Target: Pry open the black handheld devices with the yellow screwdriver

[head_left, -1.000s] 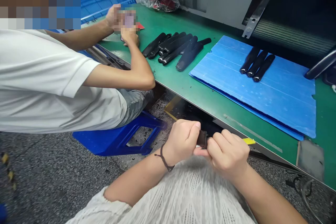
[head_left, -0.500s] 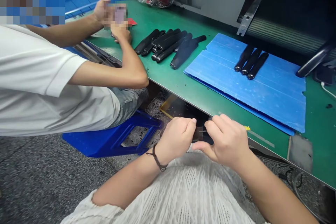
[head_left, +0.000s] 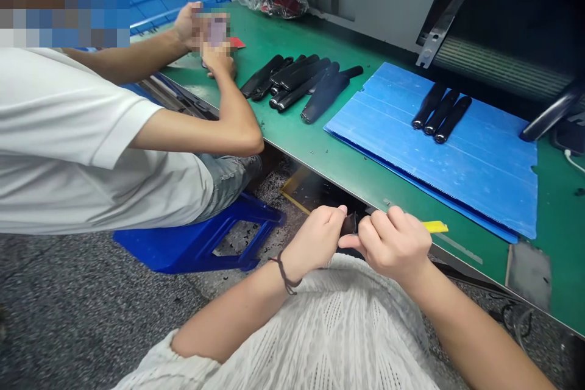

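Observation:
My left hand (head_left: pixel 317 236) is closed round a small dark piece (head_left: pixel 350 224), most of which the fingers hide. Close beside it on the right, my right hand (head_left: pixel 395 241) is closed on a yellow-handled tool (head_left: pixel 436 227), whose handle end sticks out past the knuckles. The right thumb points toward the left hand, under the dark piece. Both hands are above my lap, at the front edge of the green table (head_left: pixel 292 140). Three black pieces (head_left: pixel 442 114) lie side by side on a blue board (head_left: pixel 479 164).
Several black pieces (head_left: pixel 297 82) lie heaped on the table. At the left, a person in a white shirt (head_left: pixel 59 134) sits on a blue stool (head_left: pixel 183 250), forearms over the table. A metal tube (head_left: pixel 551 113) and a grey plate (head_left: pixel 529 274) are at the right.
My right hand has turned slightly, and more of the yellow handle now shows. The right thumb has drawn nearer the dark piece. The whole view has shifted a little.

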Tool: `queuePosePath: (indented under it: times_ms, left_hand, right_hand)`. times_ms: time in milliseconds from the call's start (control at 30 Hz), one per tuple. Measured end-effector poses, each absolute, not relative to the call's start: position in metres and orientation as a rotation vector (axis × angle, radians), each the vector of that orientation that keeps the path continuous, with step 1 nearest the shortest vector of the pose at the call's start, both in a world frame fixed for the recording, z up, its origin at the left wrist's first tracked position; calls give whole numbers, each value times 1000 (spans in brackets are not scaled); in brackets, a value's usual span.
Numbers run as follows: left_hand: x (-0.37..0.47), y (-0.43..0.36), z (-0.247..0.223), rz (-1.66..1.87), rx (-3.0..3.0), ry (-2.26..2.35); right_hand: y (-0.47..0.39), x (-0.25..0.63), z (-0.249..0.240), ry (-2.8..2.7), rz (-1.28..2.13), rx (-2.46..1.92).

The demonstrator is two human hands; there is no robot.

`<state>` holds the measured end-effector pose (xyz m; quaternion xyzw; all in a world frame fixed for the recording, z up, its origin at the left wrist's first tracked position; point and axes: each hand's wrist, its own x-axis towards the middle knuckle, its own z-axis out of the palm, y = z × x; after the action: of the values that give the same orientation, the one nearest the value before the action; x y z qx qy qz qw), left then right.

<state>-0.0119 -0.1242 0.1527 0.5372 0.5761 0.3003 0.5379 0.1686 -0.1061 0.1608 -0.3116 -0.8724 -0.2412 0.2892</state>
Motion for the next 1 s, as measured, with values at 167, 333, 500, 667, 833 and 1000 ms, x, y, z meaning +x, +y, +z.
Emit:
queuePosePath:
  times_ms: [167,333,500,667,833,1000]
  left_hand:
    - [-14,-118,149,709,1101,1283]
    - [-17,-118,149,744,1274,1407]
    - [-14,-123,154,707,1580,1677]
    - [-19,-123,157,745,1660,1763]
    - [-17,-117,160,768,1764,1834]
    - [-27,-94,168,529,1726,1834]
  right_hand:
    - [-104,175,160,-2336,-363,-641]
    - [-107,175,172,-2265,157,-830]
    - [-108,167,180,-2164,494,-862]
    - [-102,178,184,-1730,610,-1126]
    - [-98,195,192,-1871,658,-1150]
    - [-93,231,209,-2123,567,-1284]
